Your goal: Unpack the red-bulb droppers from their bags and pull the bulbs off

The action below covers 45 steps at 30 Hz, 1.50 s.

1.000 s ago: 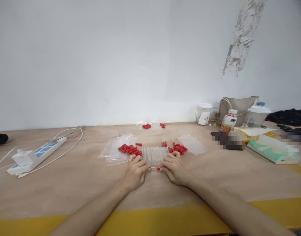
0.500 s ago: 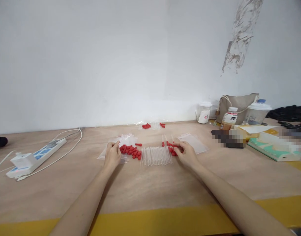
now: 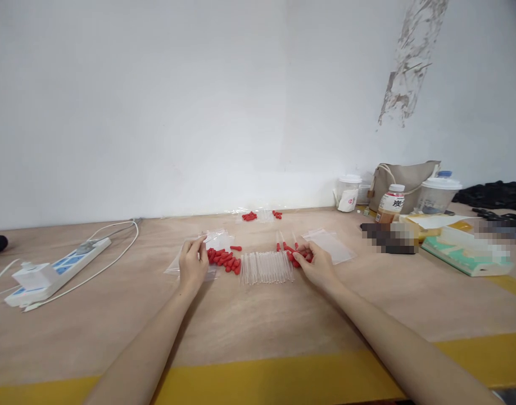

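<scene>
My left hand (image 3: 193, 263) is over clear plastic bags (image 3: 220, 238), left of a heap of red rubber bulbs (image 3: 226, 260). Its fingers are bent together near a bag's edge; what they hold, if anything, I cannot make out. A row of thin clear tubes (image 3: 266, 267) lies side by side between my hands. At the row's right end, my right hand (image 3: 319, 263) pinches a red rubber bulb (image 3: 299, 258) among other bulbs, partly covering them. Just behind it, a few clear droppers (image 3: 284, 239) with red bulbs point toward the wall.
More red bulbs (image 3: 249, 216) and tubes lie in clear plastic by the wall. Flat clear bags (image 3: 336, 247) lie beyond my right hand. A power strip (image 3: 68, 270) with cables is at left; a lidded cup (image 3: 348, 194), bottle (image 3: 390, 203) and green-white box (image 3: 464, 253) stand at right.
My left hand's fingers have lifted and curled slightly. My right hand has shifted a little at the bulbs. The whole view has moved slightly.
</scene>
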Tool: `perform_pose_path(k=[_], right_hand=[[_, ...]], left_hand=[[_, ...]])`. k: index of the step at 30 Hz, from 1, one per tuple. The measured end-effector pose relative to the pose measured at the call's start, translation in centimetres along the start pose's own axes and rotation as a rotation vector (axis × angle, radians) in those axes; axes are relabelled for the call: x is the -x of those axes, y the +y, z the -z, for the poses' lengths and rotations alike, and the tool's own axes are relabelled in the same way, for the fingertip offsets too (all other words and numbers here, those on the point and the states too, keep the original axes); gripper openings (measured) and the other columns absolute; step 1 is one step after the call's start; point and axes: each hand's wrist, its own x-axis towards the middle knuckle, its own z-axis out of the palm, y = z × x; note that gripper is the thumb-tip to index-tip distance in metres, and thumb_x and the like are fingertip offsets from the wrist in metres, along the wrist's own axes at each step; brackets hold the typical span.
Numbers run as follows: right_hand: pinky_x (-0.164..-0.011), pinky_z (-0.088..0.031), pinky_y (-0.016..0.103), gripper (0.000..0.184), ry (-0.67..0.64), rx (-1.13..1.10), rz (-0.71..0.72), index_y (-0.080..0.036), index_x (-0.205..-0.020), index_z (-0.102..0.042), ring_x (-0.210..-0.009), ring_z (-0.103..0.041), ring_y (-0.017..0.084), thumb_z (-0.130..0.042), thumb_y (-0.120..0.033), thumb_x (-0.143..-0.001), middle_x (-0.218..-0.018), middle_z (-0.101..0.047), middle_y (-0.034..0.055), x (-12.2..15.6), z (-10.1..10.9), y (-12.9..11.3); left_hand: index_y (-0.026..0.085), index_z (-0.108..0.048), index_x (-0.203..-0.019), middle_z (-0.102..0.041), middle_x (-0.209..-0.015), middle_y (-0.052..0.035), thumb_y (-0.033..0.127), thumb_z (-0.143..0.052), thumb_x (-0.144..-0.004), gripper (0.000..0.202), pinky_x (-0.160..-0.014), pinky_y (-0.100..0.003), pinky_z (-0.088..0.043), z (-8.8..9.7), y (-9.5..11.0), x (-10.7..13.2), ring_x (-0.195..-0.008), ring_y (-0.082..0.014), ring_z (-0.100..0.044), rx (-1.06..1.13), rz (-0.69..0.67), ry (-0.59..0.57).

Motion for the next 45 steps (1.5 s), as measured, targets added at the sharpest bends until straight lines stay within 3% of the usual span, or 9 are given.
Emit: perform_pose_path(k=[2,5,11,16,21,29,35,41,45], right_hand=[[-0.056,-0.041,0.025,0.014,0.001,0.007,0.023,-0.019,-0.075,-0.053,-0.061,-0.054,0.013,-0.051,-0.033,-0.072,-0.071,-0.062,0.0017,0.0,0.1,-0.2],[-0.057,-0.04,0.025,0.015,-0.004,0.056,0.041,-0.02,-0.071,-0.055,-0.061,-0.054,0.014,-0.052,-0.034,-0.071,-0.07,-0.063,0.0015,-0.1,0.1,-0.2],[-0.059,-0.037,0.026,0.018,0.013,0.182,-0.025,-0.022,-0.071,-0.06,-0.064,-0.055,0.015,-0.051,-0.038,-0.072,-0.069,-0.065,0.0002,-0.8,0.7,0.6],[-0.06,-0.035,0.026,0.021,0.097,0.227,-0.11,-0.022,-0.071,-0.061,-0.065,-0.055,0.015,-0.052,-0.041,-0.072,-0.07,-0.066,-0.0002,-1.7,1.4,1.6],[-0.067,-0.032,0.028,0.019,0.049,0.31,-0.072,-0.024,-0.071,-0.063,-0.071,-0.054,0.017,-0.053,-0.04,-0.072,-0.071,-0.066,-0.0011,-2.0,1.5,1.2],[-0.071,-0.027,0.031,0.024,-0.04,0.452,-0.012,-0.029,-0.071,-0.067,-0.08,-0.05,0.019,-0.05,-0.045,-0.074,-0.076,-0.065,-0.0001,-1.6,1.6,0.7],[-0.069,-0.032,0.028,0.031,-0.002,0.518,-0.164,-0.025,-0.08,-0.066,-0.084,-0.054,0.018,-0.04,-0.042,-0.08,-0.085,-0.066,0.0027,-3.6,2.2,1.2],[-0.071,-0.034,0.036,0.026,-0.164,0.682,-0.327,-0.021,-0.061,-0.065,-0.074,-0.059,0.023,-0.055,-0.044,-0.065,-0.067,-0.065,0.007,-7.8,1.1,1.5],[-0.074,-0.033,0.041,0.017,-0.247,0.771,-0.392,-0.017,-0.053,-0.062,-0.075,-0.059,0.026,-0.065,-0.034,-0.053,-0.065,-0.064,0.01,-9.3,-0.7,1.3]], left_hand=[[0.017,-0.06,-0.092,-0.057,-0.08,-0.0035,0.021,-0.043,-0.082,0.02,-0.069,-0.027,-0.046,0.1,1.5,0.4,-0.073,-0.0146,-0.056,0.06,-0.089,0.001],[0.019,-0.06,-0.083,-0.059,-0.076,-0.0014,0.019,-0.044,-0.083,0.017,-0.066,-0.024,-0.046,-0.4,3.4,1.5,-0.07,-0.0123,-0.057,0.104,-0.31,-0.143],[0.018,-0.061,-0.081,-0.06,-0.075,-0.0045,0.016,-0.039,-0.084,0.022,-0.066,-0.026,-0.047,-1.8,4.4,3.3,-0.072,-0.0147,-0.057,-0.006,-0.536,-0.279],[0.017,-0.062,-0.081,-0.059,-0.08,-0.0061,0.017,-0.042,-0.082,0.019,-0.067,-0.026,-0.048,-1.6,5.0,3.5,-0.073,-0.0142,-0.056,0.09,-0.483,-0.416],[0.016,-0.063,-0.077,-0.057,-0.085,-0.006,0.026,-0.048,-0.08,0.018,-0.067,-0.026,-0.048,-1.3,5.5,3.6,-0.074,-0.0139,-0.056,0.166,-0.391,-0.449],[0.017,-0.063,-0.084,-0.056,-0.086,-0.006,0.026,-0.047,-0.082,0.019,-0.077,-0.033,-0.046,-0.9,5.5,3.2,-0.084,-0.0168,-0.054,0.231,-0.313,-0.368],[0.02,-0.063,-0.09,-0.057,-0.09,-0.0062,0.031,-0.05,-0.08,0.02,-0.08,-0.037,-0.043,0.0,5.3,2.5,-0.088,-0.0192,-0.051,0.195,-0.339,-0.378],[0.027,-0.04,-0.125,-0.045,-0.12,-0.0098,0.059,-0.06,-0.061,0.074,-0.091,-0.048,-0.029,1.6,4.8,1.9,-0.11,-0.0299,-0.036,0.043,-0.494,-0.636],[0.026,-0.035,-0.129,-0.041,-0.125,-0.0111,0.062,-0.056,-0.063,0.078,-0.092,-0.048,-0.025,1.2,4.0,2.0,-0.113,-0.0307,-0.031,-0.01,-0.471,-0.632]])
